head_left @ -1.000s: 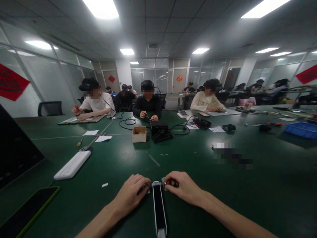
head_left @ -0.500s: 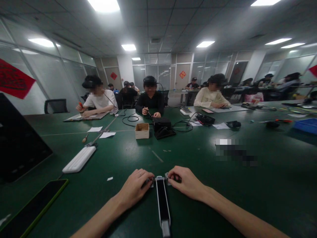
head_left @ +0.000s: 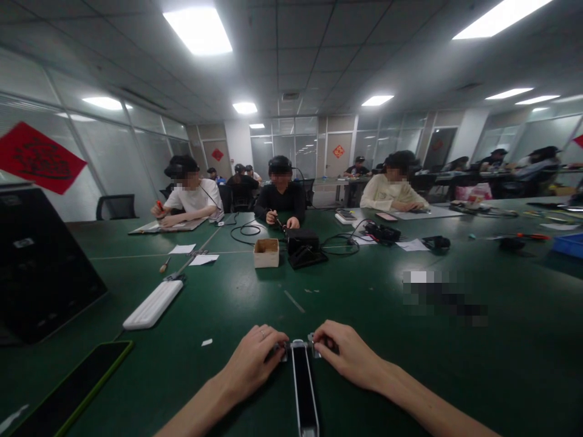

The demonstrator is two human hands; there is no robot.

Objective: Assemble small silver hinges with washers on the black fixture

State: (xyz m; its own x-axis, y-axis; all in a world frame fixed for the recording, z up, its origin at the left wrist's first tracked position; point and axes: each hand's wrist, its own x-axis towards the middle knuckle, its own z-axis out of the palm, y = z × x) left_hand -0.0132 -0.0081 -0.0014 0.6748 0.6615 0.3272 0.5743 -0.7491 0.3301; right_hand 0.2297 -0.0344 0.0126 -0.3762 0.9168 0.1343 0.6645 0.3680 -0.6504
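On the green table (head_left: 246, 303), a long narrow black object with a silvery-white frame (head_left: 304, 385) lies pointing away from me, its near end cut off by the picture's lower edge. At its far end, my left hand (head_left: 255, 358) pinches a small metal piece (head_left: 285, 354) on the left side. Opposite it, my right hand (head_left: 350, 353) has its fingers closed on another small metal piece (head_left: 316, 347). Fingers partly hide both pieces, and I cannot tell whether they join the frame.
A phone in a green case (head_left: 73, 391) and a white ridged block (head_left: 153, 304) lie to the left, near a black computer case (head_left: 45, 261). A small cardboard box (head_left: 266, 254) and a black device (head_left: 305, 246) stand ahead. Several people sit beyond, and a blue tray (head_left: 569, 244) is far right.
The camera has tilted up slightly, so everything appears lower in the picture. Both hands keep their pinch at the far end of the black object.
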